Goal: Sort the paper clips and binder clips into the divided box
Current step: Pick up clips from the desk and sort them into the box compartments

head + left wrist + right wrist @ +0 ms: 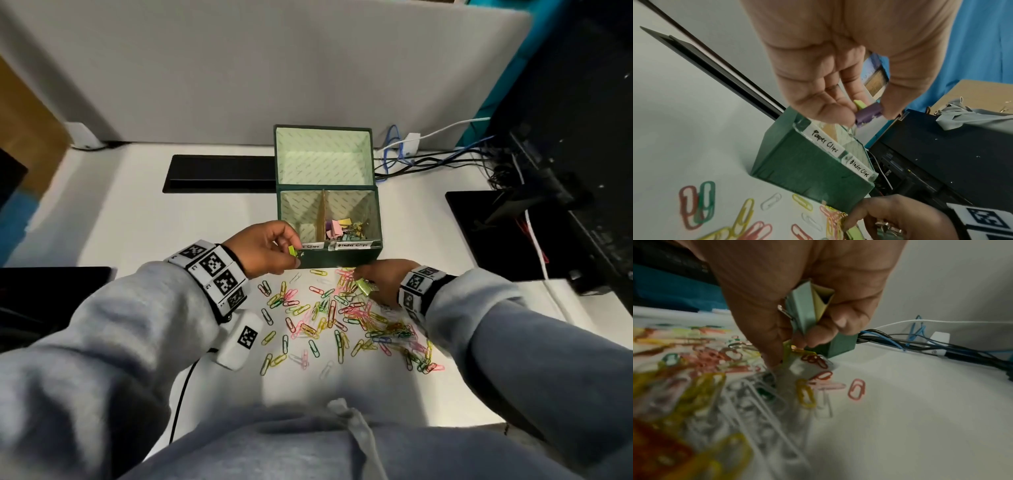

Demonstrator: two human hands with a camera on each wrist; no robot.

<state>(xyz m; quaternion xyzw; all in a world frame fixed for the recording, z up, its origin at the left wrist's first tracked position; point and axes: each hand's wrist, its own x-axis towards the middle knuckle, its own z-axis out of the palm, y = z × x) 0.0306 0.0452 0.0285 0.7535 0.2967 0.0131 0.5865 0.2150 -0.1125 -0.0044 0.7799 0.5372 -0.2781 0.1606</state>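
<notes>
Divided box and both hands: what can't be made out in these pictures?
- Paper-clip compartment floor: head view, partly hidden by the left hand; contents unclear.
- Paper Clips label: head view, left end covered by the fingers.
- Right hand: right wrist view, how many binder clips it holds is unclear.
- Near paper clips: blurred.

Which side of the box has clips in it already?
The right compartment, labelled "Binder Clips". It holds pastel binder clips; the left one, labelled "Paper Clips", looks empty.

Head overhead; wrists close, box (342, 258) shared
</notes>
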